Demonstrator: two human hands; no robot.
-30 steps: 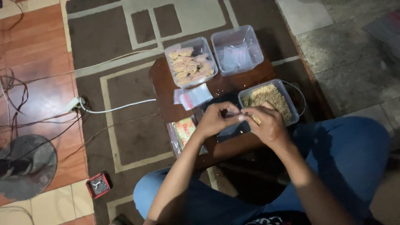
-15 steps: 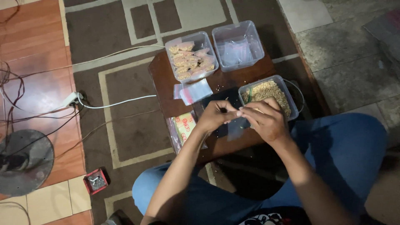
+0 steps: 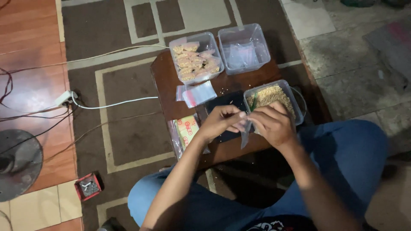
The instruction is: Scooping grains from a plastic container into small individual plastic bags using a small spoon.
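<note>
Both my hands meet at centre frame over the dark brown wooden worktop (image 3: 171, 85). My left hand (image 3: 220, 122) and right hand (image 3: 272, 124) each pinch closed on a small clear plastic bag (image 3: 245, 136) hanging between them. Just behind, right of centre, sits a clear plastic tub of tan grain (image 3: 274, 96). Risk, I judge: thin slippery film slips from my grip or tips, spilling grain onto worktop and carpet.
</note>
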